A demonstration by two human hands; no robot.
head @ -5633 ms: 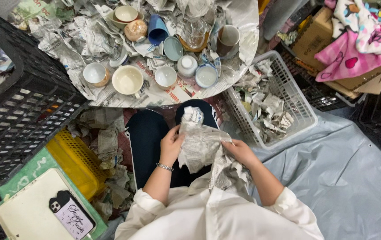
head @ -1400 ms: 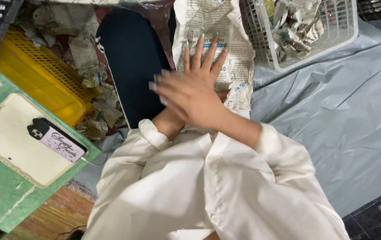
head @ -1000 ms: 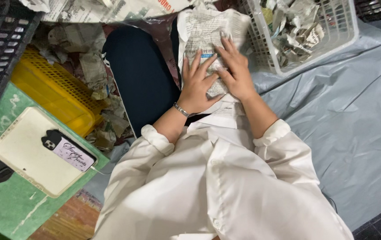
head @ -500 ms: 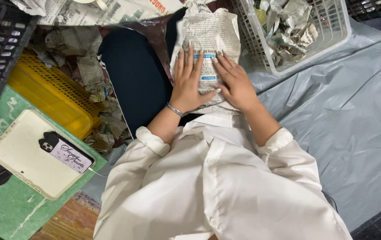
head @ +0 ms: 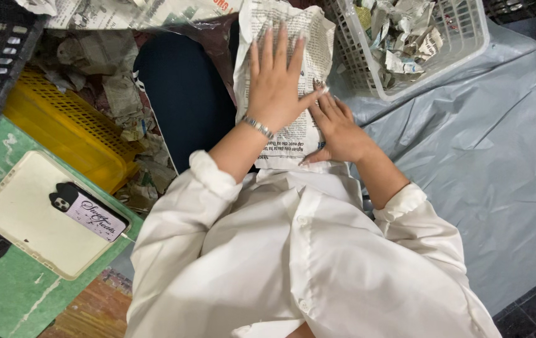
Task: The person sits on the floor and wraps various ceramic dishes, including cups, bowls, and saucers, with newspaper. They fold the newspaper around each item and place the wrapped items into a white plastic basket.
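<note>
Head view: newspaper sheet lies lengthwise along the right thigh, left hand flat and spread farther up it, right hand open, pressing the near edge.

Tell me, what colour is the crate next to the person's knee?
The slotted crate is yellow, seen from the head camera, left of the dark trouser leg.

Half a second ago we had both palms side by side on the newspaper sheet. Now our left hand has slid up toward its far edge, fingers spread flat, while our right hand has dropped back near the lower edge.
</note>
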